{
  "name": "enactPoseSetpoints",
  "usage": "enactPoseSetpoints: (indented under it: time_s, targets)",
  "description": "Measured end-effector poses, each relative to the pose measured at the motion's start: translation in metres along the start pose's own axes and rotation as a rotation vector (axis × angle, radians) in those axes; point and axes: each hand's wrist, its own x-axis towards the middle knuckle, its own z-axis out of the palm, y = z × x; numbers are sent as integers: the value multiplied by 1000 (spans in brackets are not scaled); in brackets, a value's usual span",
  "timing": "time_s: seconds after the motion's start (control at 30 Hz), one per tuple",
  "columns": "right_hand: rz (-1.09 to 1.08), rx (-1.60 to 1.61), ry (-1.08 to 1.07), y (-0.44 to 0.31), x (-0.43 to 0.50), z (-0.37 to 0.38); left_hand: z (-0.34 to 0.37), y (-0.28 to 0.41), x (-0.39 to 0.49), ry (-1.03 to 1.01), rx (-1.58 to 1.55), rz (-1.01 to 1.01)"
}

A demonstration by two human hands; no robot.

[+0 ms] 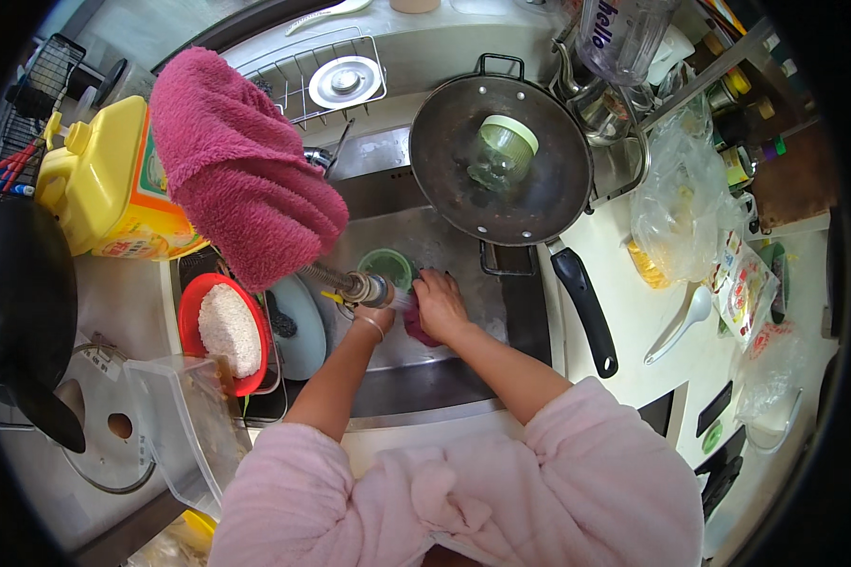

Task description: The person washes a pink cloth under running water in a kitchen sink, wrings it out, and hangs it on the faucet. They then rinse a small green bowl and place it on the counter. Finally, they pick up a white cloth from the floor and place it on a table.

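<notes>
My right hand (pixel 441 306) is closed over a dark pink cloth (pixel 420 327) low in the steel sink (pixel 479 287). Beside it, my left hand (pixel 379 317) is partly covered by the faucet spout (pixel 365 287), so its grip cannot be made out; a bracelet circles that wrist. Water runs from the spout towards the cloth. Just beyond both hands is a round green translucent container (pixel 386 268). A large wok (pixel 461 135) rests across the far right of the sink, with a green-rimmed clear jar (pixel 503 159) lying in it.
A pink towel (pixel 245 163) hangs over the faucet. To the left are a yellow jug (pixel 103 181), a red bowl of white rice (pixel 230 329), a clear plastic bin (pixel 181 418) and a black pan (pixel 21 298). A white spoon (pixel 681 322) and plastic bags (pixel 681 198) lie rightward.
</notes>
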Motion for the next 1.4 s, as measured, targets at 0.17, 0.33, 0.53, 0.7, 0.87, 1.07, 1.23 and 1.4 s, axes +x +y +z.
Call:
enactPoseSetpoints:
  time_s: [0.17, 0.33, 0.53, 0.7, 0.87, 1.07, 1.23, 1.4]
  targets:
    - [160, -241, -390, 23, -27, 20, -56, 43, -15, -291, 13, 94]
    - [273, -213, -750, 47, -25, 18, -17, 7, 13, -293, -316, 137]
    - [590, 111, -541, 50, 4, -18, -1, 8, 1, -51, -1437, -371]
    - [396, 427, -95, 24, 4, -68, -66, 52, -20, -84, -1601, -519]
    - [-302, 482, -335, 13, 2, -54, -108, 65, -31, -301, -528, -25]
    - [-261, 88, -804, -8, 15, -22, -141, 63, -55, -38, 75, 218]
    - [77, 383, -386, -31, 12, -7, -62, -3, -66, 253, -559, -128]
    - [467, 1158, -287, -23, 19, 2, -41, 0, -54, 92, -1566, -462]
